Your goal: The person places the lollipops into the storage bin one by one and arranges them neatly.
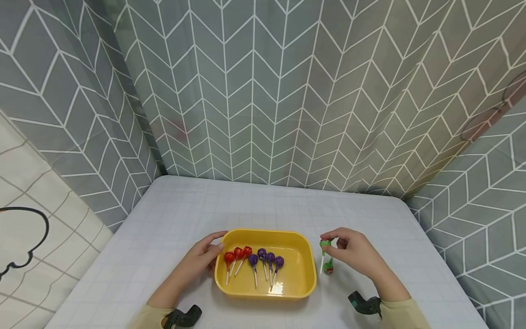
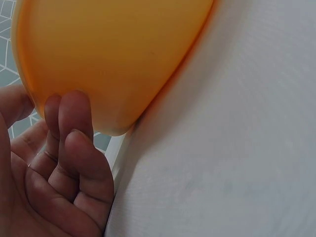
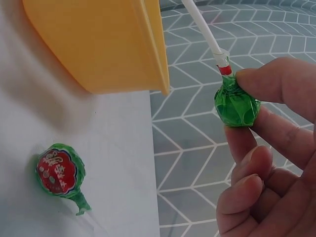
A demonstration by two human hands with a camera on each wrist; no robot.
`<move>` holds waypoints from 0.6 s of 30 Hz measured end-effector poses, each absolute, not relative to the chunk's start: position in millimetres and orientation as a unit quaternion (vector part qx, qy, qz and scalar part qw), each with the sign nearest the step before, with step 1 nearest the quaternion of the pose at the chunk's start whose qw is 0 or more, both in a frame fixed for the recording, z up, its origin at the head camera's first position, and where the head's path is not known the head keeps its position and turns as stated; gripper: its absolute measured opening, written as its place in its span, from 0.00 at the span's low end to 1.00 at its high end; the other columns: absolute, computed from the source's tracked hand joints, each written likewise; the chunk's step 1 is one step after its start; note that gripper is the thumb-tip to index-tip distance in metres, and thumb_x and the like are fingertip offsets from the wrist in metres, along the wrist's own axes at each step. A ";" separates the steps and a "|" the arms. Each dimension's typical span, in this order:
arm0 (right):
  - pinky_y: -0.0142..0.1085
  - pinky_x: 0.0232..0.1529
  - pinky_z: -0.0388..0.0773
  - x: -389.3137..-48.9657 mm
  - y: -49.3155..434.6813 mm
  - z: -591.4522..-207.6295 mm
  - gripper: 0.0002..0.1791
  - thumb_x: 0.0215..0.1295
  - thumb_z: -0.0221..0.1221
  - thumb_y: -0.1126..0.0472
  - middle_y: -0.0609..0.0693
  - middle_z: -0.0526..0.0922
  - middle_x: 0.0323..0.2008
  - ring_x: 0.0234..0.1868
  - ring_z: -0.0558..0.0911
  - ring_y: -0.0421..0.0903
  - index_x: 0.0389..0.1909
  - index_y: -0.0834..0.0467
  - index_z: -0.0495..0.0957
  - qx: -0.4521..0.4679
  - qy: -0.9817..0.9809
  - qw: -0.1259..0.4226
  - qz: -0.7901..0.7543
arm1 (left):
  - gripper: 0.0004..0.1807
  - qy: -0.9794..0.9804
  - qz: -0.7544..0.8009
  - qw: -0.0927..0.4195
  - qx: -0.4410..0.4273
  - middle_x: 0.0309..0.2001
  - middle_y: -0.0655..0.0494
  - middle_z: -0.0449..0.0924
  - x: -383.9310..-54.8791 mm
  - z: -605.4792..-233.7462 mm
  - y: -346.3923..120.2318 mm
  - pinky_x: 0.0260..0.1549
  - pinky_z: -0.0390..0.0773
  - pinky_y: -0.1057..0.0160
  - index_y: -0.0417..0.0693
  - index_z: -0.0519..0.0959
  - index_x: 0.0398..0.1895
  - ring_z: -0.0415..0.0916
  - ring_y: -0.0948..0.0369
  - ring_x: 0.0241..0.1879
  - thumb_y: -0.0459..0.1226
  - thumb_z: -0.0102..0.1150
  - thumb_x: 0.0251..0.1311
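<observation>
A yellow tray [image 1: 263, 296] stands on the table, holding three red lollipops [image 1: 238, 253] and several purple lollipops [image 1: 270, 257]. At its left end my left hand [image 1: 201, 257] grips the rim, thumb on top; the left wrist view shows the fingers [image 2: 75, 118] against the outer wall. Right of the tray, my right hand [image 1: 354, 251] pinches a green lollipop [image 3: 237, 107] by its wrapped head, between thumb and fingertips. Its white stick points down in the head view. A second green lollipop [image 3: 60, 170] with a red label lies on the table below that hand.
The white table [image 1: 263, 205] reaches back to a grey curtain [image 1: 263, 91] with white chevron lines. More patterned cloth hangs at both sides. A dark wrist camera sits on each wrist, near the table's front.
</observation>
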State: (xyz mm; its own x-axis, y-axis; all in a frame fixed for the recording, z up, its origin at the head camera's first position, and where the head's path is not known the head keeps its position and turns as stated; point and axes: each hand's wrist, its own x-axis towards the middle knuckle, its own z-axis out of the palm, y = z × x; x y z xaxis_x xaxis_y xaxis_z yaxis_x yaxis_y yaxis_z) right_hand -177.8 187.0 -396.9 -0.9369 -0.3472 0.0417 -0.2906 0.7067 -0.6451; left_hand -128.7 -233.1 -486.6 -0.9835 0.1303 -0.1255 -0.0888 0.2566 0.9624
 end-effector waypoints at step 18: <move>0.32 0.23 0.66 -179.9 174.0 -393.1 0.11 0.58 0.70 0.55 0.44 0.74 0.25 0.25 0.70 0.43 0.43 0.49 0.86 -0.195 0.918 0.048 -0.341 | 0.25 0.789 0.607 0.091 0.016 0.27 0.47 0.80 -128.7 -485.2 -233.0 0.22 0.78 0.60 0.58 0.68 0.70 0.73 0.54 0.22 0.48 0.53 0.72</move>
